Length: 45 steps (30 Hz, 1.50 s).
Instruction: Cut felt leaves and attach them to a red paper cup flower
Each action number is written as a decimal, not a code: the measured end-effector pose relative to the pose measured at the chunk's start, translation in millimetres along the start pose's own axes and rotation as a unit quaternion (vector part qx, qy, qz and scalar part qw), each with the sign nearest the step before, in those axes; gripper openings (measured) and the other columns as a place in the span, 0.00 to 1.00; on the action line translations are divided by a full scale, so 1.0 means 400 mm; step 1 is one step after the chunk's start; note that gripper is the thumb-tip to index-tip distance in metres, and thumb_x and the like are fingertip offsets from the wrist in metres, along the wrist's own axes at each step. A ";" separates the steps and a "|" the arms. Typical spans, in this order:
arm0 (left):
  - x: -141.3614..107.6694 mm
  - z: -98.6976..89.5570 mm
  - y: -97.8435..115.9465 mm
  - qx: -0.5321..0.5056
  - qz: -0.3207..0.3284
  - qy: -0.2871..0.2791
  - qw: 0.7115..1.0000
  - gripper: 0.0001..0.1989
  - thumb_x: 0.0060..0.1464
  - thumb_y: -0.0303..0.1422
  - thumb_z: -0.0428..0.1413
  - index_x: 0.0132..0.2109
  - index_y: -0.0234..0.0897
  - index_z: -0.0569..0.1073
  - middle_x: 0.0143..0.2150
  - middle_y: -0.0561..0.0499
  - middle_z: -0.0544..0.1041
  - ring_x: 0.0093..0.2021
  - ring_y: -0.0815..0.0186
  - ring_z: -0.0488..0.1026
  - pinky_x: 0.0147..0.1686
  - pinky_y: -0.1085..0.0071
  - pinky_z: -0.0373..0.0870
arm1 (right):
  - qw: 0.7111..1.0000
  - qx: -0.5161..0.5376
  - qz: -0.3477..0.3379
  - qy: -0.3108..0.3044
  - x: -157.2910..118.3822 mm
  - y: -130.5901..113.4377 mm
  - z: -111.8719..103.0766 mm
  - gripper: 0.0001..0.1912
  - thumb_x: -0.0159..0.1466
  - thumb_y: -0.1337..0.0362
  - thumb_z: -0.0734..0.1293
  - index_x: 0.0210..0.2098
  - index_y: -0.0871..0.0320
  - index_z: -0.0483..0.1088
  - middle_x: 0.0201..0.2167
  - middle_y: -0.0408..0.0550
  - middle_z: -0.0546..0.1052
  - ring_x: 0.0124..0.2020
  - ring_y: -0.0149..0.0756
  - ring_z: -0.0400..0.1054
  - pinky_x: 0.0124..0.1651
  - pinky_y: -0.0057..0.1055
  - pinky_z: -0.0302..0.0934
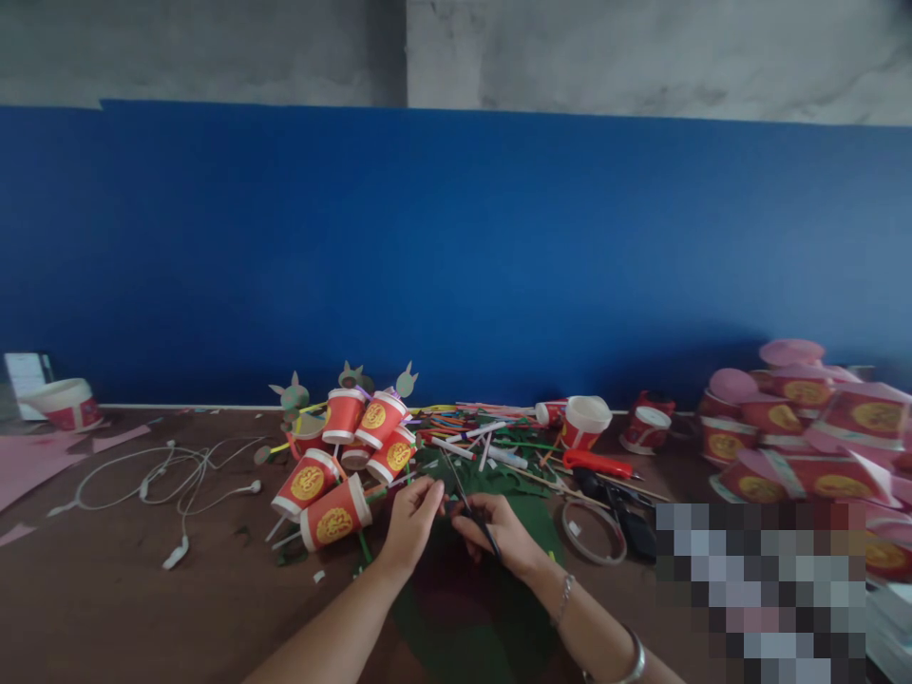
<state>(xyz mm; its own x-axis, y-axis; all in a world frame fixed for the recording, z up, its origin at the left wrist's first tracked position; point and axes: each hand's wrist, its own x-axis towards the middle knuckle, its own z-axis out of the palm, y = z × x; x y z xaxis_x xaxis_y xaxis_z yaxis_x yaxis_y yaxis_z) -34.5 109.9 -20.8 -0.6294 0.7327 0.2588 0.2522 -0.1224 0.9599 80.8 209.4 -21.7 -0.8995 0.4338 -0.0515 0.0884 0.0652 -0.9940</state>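
Observation:
In the middle of the head view my right hand [500, 534] is closed on dark-handled scissors [490, 538], whose blades point up and away from me. Close beside it, my left hand [415, 516] pinches its fingertips together near the scissors; whatever they hold is too small and dark to name. Both hands are over dark green paper [491, 608] on the brown table. Just left of my left hand lie red paper cups [334, 518] with yellow emblems, piled up with sticks. Grey-green rabbit-shaped cutouts [292, 391] stick up behind them.
Behind my hands lie markers [454, 447], coloured strips and green scraps. To the right are a red tool [598, 464], a tape roll [593, 530] and stacked cups with pink paper [805, 418]. White earphones [175, 551] and pink paper [35, 465] lie left. A blue wall [456, 256] stands behind.

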 end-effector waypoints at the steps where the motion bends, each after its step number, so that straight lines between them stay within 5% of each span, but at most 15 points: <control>1: 0.000 0.000 0.003 0.005 0.003 0.004 1.000 0.18 0.55 0.41 0.49 0.21 0.36 0.65 0.20 0.54 0.66 0.26 0.68 0.65 0.28 0.74 0.59 | 1.000 0.001 -0.001 0.000 0.000 0.001 -0.001 0.21 0.50 0.50 0.70 0.31 0.63 0.69 0.12 0.37 0.66 0.13 0.24 0.58 0.16 0.21 0.56; 18: 0.000 -0.003 0.003 0.022 0.003 -0.012 1.000 0.18 0.54 0.41 0.49 0.21 0.36 0.66 0.20 0.54 0.67 0.25 0.68 0.64 0.27 0.74 0.59 | 1.000 0.015 0.008 0.007 0.000 0.006 -0.004 0.25 0.49 0.54 0.71 0.42 0.61 0.66 0.14 0.36 0.68 0.14 0.26 0.61 0.18 0.22 0.57; 45: 0.002 -0.002 0.009 0.036 0.027 0.036 0.998 0.20 0.56 0.41 0.47 0.20 0.36 0.63 0.18 0.56 0.62 0.23 0.70 0.61 0.25 0.74 0.56 | 1.000 0.003 0.020 0.017 0.003 0.008 -0.008 0.26 0.49 0.52 0.71 0.41 0.63 0.67 0.12 0.35 0.65 0.11 0.24 0.58 0.14 0.20 0.53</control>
<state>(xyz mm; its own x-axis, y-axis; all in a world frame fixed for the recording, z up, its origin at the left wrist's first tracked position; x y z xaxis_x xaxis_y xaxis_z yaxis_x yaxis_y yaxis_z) -34.8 109.4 -17.1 -0.6644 0.6758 0.3191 0.3368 -0.1104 0.9351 81.4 213.0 -24.8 -0.8807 0.4654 -0.0881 0.1216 0.0425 -0.9917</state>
